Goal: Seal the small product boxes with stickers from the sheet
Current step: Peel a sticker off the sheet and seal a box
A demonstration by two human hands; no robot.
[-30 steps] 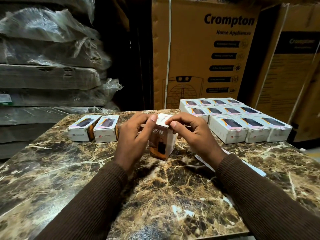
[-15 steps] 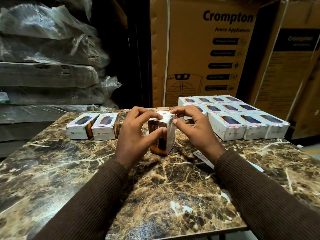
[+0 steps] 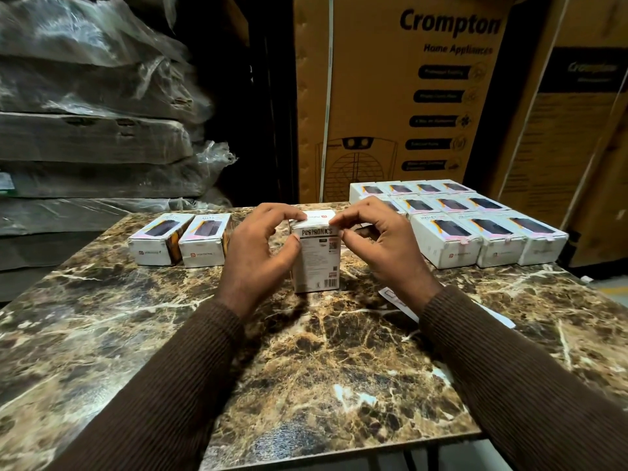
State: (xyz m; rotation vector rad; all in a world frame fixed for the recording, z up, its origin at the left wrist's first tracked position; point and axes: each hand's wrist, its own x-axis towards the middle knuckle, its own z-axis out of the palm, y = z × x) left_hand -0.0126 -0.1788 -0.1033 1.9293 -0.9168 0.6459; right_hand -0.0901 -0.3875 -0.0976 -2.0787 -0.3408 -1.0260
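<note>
A small white product box [image 3: 316,258] stands upright on the marble table [image 3: 306,362], its printed back with a barcode facing me. My left hand [image 3: 258,253] grips its left side, thumb on the front face and fingertips on the top flap. My right hand [image 3: 380,246] pinches the box's upper right corner between thumb and fingers. The white sticker sheet [image 3: 396,297] lies flat on the table, mostly hidden under my right wrist and sleeve.
Two more small boxes [image 3: 180,241] lie side by side at the left. Several boxes [image 3: 455,226] sit in rows at the back right. Large cardboard cartons [image 3: 401,96] and plastic-wrapped stacks [image 3: 91,124] stand behind the table.
The box has been turned around on the table: its orange side faced me before, now the white printed back does. Both hands have shifted their hold on it.
</note>
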